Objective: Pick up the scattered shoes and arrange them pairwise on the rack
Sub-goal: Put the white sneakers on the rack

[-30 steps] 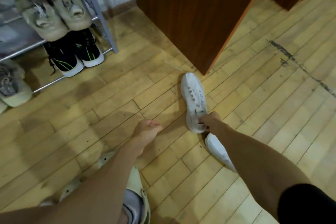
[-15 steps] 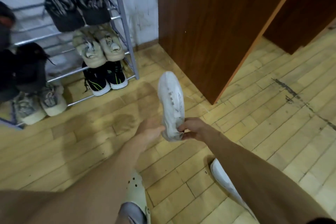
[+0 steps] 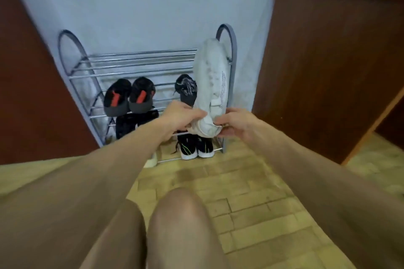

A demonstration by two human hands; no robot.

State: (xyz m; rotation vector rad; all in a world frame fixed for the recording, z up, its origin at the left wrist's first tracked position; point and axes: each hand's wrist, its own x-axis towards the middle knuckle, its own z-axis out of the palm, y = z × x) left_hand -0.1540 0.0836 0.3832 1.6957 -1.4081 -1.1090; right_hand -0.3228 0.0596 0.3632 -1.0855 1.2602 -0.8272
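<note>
Shoe number one headed for the rack

Both of our hands were clamped on the heel end of the white sneaker [image 3: 211,85], left hand [image 3: 181,116] on one side and right hand [image 3: 237,123] on the other, toe pointing up. We had it up in the air in front of the right end of the metal rack [image 3: 70,54], not resting on any bar as far as we could tell.

So we'd call this the carry-and-place step for one shoe. Its partner wasn't anywhere in view, so the pair was only half handled. Next move, we figured, would be to tip the toe forward and set it flat on an open shelf, leaving room beside it for the mate.

As for what the rack held: the top shelf looked bare. One level down sat a black pair with red patches [image 3: 129,96] on the left, and a single dark shoe [image 3: 185,88] just beside our sneaker. Below that, another dark pair [image 3: 131,124], partly hidden by our arm. At the bottom right stood black sneakers with white soles [image 3: 195,148]. Something pale sat at the bottom left, mostly hidden.
</note>
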